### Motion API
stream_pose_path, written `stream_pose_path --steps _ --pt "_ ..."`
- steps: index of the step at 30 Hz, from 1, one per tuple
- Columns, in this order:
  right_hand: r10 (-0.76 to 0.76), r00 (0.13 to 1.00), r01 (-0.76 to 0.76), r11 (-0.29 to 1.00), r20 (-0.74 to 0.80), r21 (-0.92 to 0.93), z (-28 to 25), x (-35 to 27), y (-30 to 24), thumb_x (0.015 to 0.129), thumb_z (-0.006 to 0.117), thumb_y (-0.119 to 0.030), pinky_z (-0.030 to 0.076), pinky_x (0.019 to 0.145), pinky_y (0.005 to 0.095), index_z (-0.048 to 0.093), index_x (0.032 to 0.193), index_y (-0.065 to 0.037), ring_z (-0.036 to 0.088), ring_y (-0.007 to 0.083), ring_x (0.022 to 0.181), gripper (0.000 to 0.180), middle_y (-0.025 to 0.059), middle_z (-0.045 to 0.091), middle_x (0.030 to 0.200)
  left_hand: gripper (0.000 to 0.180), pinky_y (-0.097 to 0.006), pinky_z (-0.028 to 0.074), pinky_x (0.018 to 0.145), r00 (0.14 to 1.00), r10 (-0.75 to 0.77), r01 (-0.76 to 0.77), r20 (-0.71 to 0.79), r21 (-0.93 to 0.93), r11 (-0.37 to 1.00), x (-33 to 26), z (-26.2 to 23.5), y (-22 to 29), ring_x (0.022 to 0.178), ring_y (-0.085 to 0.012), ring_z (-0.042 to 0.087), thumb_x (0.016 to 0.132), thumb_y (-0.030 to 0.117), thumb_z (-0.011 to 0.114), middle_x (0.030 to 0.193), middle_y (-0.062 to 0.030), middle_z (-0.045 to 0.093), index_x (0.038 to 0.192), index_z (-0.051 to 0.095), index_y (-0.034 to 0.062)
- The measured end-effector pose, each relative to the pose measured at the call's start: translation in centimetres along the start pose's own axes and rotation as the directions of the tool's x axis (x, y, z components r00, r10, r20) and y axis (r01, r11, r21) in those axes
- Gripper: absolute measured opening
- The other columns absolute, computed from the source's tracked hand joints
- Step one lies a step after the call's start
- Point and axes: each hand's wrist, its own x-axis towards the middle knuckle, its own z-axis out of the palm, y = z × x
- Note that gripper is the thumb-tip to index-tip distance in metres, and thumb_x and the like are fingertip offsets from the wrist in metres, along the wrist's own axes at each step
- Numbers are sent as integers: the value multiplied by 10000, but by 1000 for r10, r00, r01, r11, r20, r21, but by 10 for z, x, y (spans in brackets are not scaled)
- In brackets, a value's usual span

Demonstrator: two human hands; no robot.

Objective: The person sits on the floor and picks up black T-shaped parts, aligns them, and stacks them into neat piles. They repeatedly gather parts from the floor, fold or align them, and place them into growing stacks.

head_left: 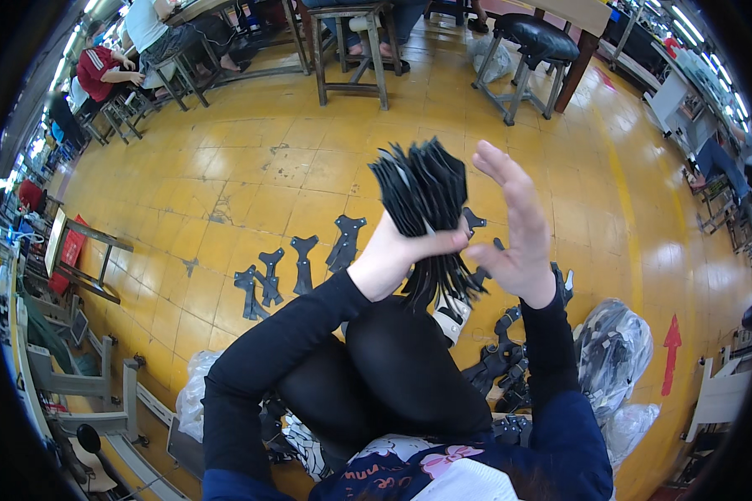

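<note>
Gripping a fanned stack of black cut pieces (426, 209) at centre frame, the left hand (393, 250) is closed round its waist, likely to keep the edges aligned. The right hand (514, 230) stands flat and open against the stack's side, holding nothing. Beyond, single pieces (305, 263) lie on the yellow floor (251, 167).

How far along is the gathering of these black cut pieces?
Done: a thick stack of black cut pieces sits in the left hand. In hand: the open right hand pats its edge. Left: loose pieces on the floor and a pile by the knee.
</note>
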Motion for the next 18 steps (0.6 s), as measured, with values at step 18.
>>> stream_pose_path --steps 18 --pt "253 956 -258 966 151 19 1 1 -4 663 821 -99 406 1020 372 459 1344 -78 530 266 1219 771 146 582 1276 603 -322 464 935 933 -300 326 199 -114 938 -5 -18 -10 1166 -179 514 826 4 649 1280 -79 486 1359 371 51"
